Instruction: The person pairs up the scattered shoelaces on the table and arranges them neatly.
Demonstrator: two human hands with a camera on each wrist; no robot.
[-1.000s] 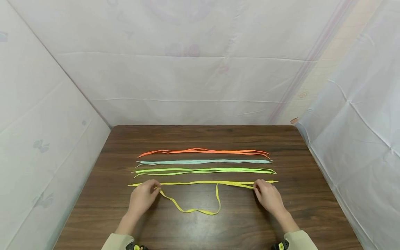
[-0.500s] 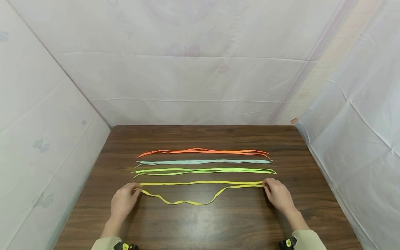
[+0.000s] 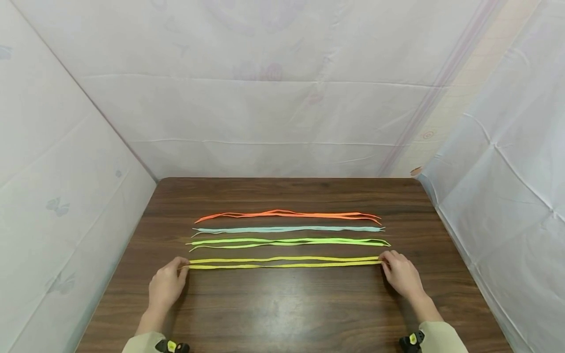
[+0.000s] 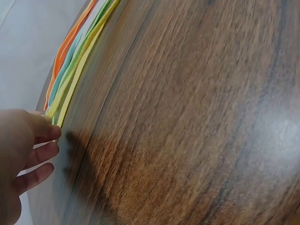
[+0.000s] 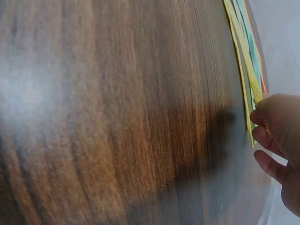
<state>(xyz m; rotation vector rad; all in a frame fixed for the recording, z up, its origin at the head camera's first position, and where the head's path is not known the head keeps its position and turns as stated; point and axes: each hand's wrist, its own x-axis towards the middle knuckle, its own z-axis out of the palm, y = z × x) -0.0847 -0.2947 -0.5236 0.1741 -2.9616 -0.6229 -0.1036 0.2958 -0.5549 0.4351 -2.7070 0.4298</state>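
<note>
A flat yellow shoelace (image 3: 309, 265) stretches nearly straight across the table between my two hands, parallel to a second yellow strand (image 3: 291, 258) just behind it. My left hand (image 3: 166, 284) pinches its left end between thumb and index finger, the other fingers loosely bent. At the right end, my right hand (image 3: 403, 275) pinches the lace in the same way, as the yellow lace (image 5: 251, 77) in the right wrist view shows. The ends of the rear strand lie beside or behind the fingertips, partly hidden in the head view.
Behind the yellow strands lie green laces (image 3: 287, 240), light blue laces (image 3: 287, 228) and orange laces (image 3: 287, 213) in roughly parallel rows. They rest on a dark wooden table (image 3: 282, 314), with white sheeting (image 3: 265, 122) hung along its back and sides.
Both hands have moved outward, the left one farther, sliding to the ends of the yellow lace. Its slack loop, which sagged toward the front, has been pulled almost straight.
</note>
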